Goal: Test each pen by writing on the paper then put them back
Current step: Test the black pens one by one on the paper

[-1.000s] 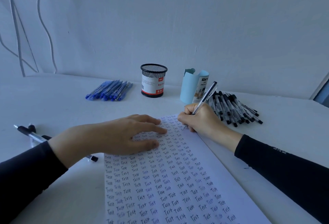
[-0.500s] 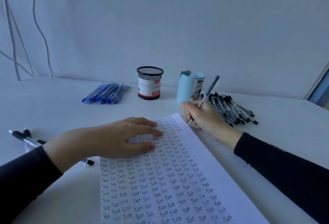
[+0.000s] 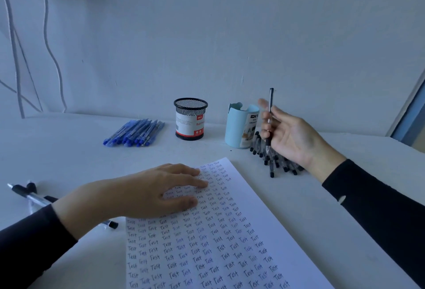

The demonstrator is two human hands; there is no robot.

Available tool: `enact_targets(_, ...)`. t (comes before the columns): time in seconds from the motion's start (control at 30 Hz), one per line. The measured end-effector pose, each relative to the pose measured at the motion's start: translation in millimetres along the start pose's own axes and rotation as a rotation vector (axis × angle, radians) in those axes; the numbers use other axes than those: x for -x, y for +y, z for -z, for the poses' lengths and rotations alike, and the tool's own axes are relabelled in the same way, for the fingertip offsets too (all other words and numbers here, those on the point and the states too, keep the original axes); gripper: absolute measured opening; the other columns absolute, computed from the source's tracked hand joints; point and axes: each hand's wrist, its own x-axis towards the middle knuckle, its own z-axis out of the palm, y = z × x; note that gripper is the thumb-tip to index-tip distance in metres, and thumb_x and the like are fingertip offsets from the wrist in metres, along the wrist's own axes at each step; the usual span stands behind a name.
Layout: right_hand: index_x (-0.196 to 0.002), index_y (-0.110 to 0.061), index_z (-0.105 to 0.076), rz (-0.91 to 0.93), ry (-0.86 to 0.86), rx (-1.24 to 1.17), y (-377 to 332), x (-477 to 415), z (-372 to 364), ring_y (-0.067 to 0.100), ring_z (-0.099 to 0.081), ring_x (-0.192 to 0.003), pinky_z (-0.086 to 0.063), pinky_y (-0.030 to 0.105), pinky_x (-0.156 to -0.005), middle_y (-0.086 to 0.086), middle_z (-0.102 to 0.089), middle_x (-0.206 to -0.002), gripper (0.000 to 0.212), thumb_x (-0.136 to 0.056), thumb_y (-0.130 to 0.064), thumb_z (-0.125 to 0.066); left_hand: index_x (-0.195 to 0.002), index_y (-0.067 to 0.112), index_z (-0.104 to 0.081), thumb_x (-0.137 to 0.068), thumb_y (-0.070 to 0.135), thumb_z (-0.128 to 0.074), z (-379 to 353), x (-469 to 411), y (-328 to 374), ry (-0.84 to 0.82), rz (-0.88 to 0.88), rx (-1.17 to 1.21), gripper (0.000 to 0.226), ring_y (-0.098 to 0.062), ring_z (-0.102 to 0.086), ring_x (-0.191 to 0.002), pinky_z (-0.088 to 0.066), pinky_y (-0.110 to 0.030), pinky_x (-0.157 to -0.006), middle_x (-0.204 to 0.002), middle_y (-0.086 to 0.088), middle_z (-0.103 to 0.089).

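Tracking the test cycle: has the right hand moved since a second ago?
Yes. The right hand left the paper, rising rightward; it now holds the pen upright beside the light blue holder, above the black pen pile.

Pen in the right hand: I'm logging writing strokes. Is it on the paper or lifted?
Lifted. The right hand holds the pen upright, tip down, above the black pen pile, clear of the paper.

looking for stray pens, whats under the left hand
The left hand lies flat on the paper, covering some writing. A black pen runs beneath the wrist; its middle is hidden.
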Motion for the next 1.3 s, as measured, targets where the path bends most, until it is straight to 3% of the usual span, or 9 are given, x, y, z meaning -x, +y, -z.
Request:
enact_targets(0.2, -0.107, -0.025, -0.059, 0.282, 0.087, 0.387, -18.7, -0.7, 27.1, 0.014, -0.06, -0.12, -0.037, 0.033, -0.108, -0.004, -0.071, -0.113, 0.016, -0.098, -0.014, -0.053, -0.136, 0.065, -0.031, -0.083, 0.075, -0.033, -1.2, -0.7, -1.5, 0.006, -0.007, -0.01, 0.055, 0.013, -0.019, -0.136, -0.018, -0.02, -0.114, -0.149, 0.039, -0.017)
enact_targets(0.43, -0.092, -0.021, -0.065, 0.251, -0.001, 1.4, -6.2, 1.2, 77.3, 0.003, -0.041, -0.134, -0.028, 0.034, -0.118, -0.007, -0.054, -0.142, 0.028, -0.097, 0.002, -0.048, -0.135, 0.068, -0.029, -0.084, 0.074, -0.032, -2.4, -1.9, -3.3, 0.013, -0.024, -0.022, 0.051, 0.015, -0.019, -0.135, -0.016, -0.016, -0.111, -0.148, 0.04, -0.017)
enact_targets(0.5, -0.09, -0.027, -0.065, 0.196, -0.004, 1.484, -2.4, -0.2, 83.5, -0.004, -0.061, -0.1, -0.05, 0.027, -0.091, -0.005, -0.056, -0.141, 0.045, -0.092, 0.011, -0.04, -0.135, 0.068, -0.029, -0.084, 0.074, -0.032, -2.7, -1.9, -3.8, 0.017, -0.029, -0.015, 0.052, 0.015, -0.019, -0.135, -0.016, -0.016, -0.111, -0.148, 0.04, -0.017)
enact_targets(0.57, -0.094, -0.032, -0.063, 0.171, 0.031, 1.512, -1.2, -0.7, 81.6, 0.001, -0.043, -0.045, -0.04, 0.02, -0.05, -0.002, -0.06, -0.136, 0.052, -0.088, 0.012, -0.037, -0.135, 0.067, -0.029, -0.083, 0.075, -0.032, -2.7, -2.3, -4.2, 0.023, -0.037, -0.013, 0.053, 0.016, -0.019, -0.135, -0.016, -0.016, -0.112, -0.148, 0.04, -0.018)
enact_targets(0.63, -0.096, -0.03, -0.065, 0.241, 0.056, 1.48, -0.2, 0.6, 66.1, 0.008, -0.029, -0.036, -0.03, 0.017, -0.042, -0.005, -0.063, -0.131, 0.049, -0.088, 0.01, -0.038, -0.135, 0.068, -0.029, -0.082, 0.076, -0.031, -2.5, -2.4, -4.8, 0.02, -0.039, -0.018, 0.054, 0.015, -0.019, -0.136, -0.017, -0.018, -0.112, -0.148, 0.04, -0.017)
enact_targets(0.77, -0.088, -0.036, -0.07, 0.287, -0.137, 1.374, 23.2, 8.4, 15.6, 0.011, -0.046, -0.05, -0.041, 0.026, -0.055, -0.003, -0.074, -0.102, 0.043, -0.089, -0.002, -0.044, -0.136, 0.065, -0.031, -0.081, 0.077, -0.034, -0.4, -1.6, -2.2, 0.02, -0.029, 0.012, 0.056, 0.012, -0.022, -0.136, -0.022, -0.025, -0.116, -0.149, 0.038, -0.02)
enact_targets(0.9, -0.094, -0.037, -0.072, 0.242, -0.367, 1.394, 53.8, 20.5, -13.9, 0.006, -0.067, -0.101, -0.05, 0.031, -0.097, -0.009, -0.073, -0.106, 0.028, -0.093, -0.016, -0.054, -0.132, 0.058, -0.044, -0.08, 0.074, -0.043, 14.9, 4.8, -6.4, 0.083, 0.037, 0.099, 0.055, 0.009, -0.038, -0.129, -0.034, -0.025, -0.11, -0.144, 0.035, -0.036)
enact_targets(1.07, -0.097, -0.023, -0.075, 0.371, -0.475, 1.348, 66.7, 24.1, -13.3, 0.002, -0.064, -0.104, -0.048, 0.021, -0.096, -0.013, -0.07, -0.106, 0.016, -0.091, -0.019, -0.061, -0.1, 0.04, -0.069, -0.075, 0.051, -0.074, 62.1, 45.8, -26.9, -0.067, 0.187, 0.205, 0.028, 0.01, -0.06, -0.101, -0.045, -0.017, -0.088, -0.102, 0.029, -0.067)
enact_targets(1.3, -0.097, -0.024, -0.075, 0.437, -0.481, 1.351, 69.7, 22.4, -6.8, 0.001, -0.063, -0.107, -0.046, 0.019, -0.098, -0.016, -0.069, -0.109, 0.021, -0.091, -0.007, -0.065, -0.102, 0.03, -0.068, -0.072, 0.03, -0.085, 69.4, 63.3, -36.0, -0.422, 0.304, 0.143, 0.035, -0.011, -0.064, -0.102, -0.046, -0.013, -0.078, -0.102, 0.015, -0.069)
